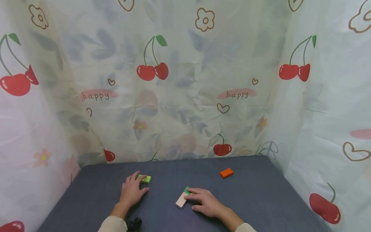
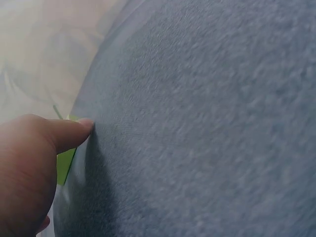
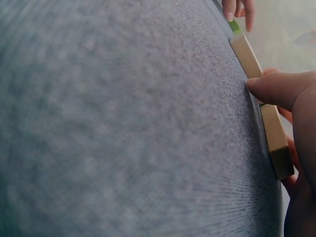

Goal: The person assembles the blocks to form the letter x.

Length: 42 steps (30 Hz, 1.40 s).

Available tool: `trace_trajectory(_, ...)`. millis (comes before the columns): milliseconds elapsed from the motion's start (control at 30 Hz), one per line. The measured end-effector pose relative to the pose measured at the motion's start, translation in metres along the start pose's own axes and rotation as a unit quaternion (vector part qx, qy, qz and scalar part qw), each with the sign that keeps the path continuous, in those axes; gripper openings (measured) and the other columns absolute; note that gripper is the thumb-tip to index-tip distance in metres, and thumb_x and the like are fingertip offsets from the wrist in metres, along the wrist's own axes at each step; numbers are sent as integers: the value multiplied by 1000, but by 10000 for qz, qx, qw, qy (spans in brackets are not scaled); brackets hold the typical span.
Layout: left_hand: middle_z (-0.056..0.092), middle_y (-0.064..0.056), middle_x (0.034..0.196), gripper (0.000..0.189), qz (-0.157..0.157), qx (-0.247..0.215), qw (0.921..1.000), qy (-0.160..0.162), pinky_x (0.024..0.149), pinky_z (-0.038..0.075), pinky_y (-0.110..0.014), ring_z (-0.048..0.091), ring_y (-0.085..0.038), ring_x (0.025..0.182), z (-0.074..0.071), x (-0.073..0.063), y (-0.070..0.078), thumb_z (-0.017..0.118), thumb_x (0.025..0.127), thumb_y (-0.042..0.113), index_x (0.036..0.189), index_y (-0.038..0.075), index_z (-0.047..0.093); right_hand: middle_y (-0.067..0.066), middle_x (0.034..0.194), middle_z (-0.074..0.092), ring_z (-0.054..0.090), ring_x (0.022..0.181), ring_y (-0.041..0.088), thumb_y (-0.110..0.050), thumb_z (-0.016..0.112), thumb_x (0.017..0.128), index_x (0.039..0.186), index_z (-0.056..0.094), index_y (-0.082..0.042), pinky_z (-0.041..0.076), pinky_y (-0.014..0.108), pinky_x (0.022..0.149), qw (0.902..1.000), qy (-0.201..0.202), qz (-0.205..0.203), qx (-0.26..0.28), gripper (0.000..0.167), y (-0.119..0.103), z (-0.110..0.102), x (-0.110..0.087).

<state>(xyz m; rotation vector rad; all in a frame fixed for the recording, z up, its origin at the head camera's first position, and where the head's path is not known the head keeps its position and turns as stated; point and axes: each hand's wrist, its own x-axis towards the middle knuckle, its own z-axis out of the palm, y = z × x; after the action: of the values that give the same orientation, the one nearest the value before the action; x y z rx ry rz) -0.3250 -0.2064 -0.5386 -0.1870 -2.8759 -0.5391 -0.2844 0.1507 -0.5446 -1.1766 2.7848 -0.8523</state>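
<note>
A lime-green block (image 1: 146, 179) lies on the dark table at the left, and the fingers of my left hand (image 1: 131, 190) reach over its near-left side. In the left wrist view, the same lime-green block (image 2: 65, 167) shows partly behind the thumb. My right hand (image 1: 208, 203) rests its outstretched fingers on a pale wooden block (image 1: 181, 201) and a green-topped block (image 1: 186, 190) lying end to end. Its thumb is apart from them in the head view. Fingers hide part of both blocks, including where they meet.
An orange block (image 1: 226, 173) lies towards the back right of the dark tabletop (image 1: 162, 219). A cherry-patterned curtain (image 1: 185, 129) hangs behind the table and along both sides. Something small and black (image 1: 134, 223) is beside the left wrist.
</note>
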Motion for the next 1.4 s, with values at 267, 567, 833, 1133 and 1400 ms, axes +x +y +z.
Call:
trace_trajectory(267,36,-22,148,61,-156,47,9992,-362,95,31,-67,35,-48,129,-2,4,-8,76,83,36,138,17,57,-3,145,47,43,133,20,-26,69,91,134,60,-33,33,56,101,9999,-74,85,-7,45,3,2,0)
trace_trajectory(567,38,-19,148,61,28,68,9986,-520,96,31,-67,38,-46,128,-9,10,-11,76,84,36,139,18,55,-2,146,47,43,133,21,-25,68,91,134,60,-32,32,56,101,9999,-54,81,88,44,3,2,-1)
trace_trajectory(833,47,-17,142,55,202,107,9973,-701,95,33,-64,44,-43,124,-14,15,-15,74,86,31,137,17,57,-1,145,48,43,132,22,-23,69,90,133,62,-30,32,56,101,9999,-19,104,134,44,-1,1,-1)
trace_trajectory(1133,55,-14,131,47,294,324,9964,-720,91,39,-60,51,-38,116,-16,22,-16,76,85,27,130,16,62,-1,146,47,43,133,22,-23,68,91,134,60,-31,32,56,101,9998,-108,112,145,45,1,2,0)
trace_trajectory(1400,57,-13,128,44,271,483,9956,-759,91,42,-57,53,-36,113,-16,29,-13,76,86,25,127,15,64,-1,145,47,43,133,22,-22,69,90,133,62,-29,32,56,102,9998,-76,145,145,44,0,1,0)
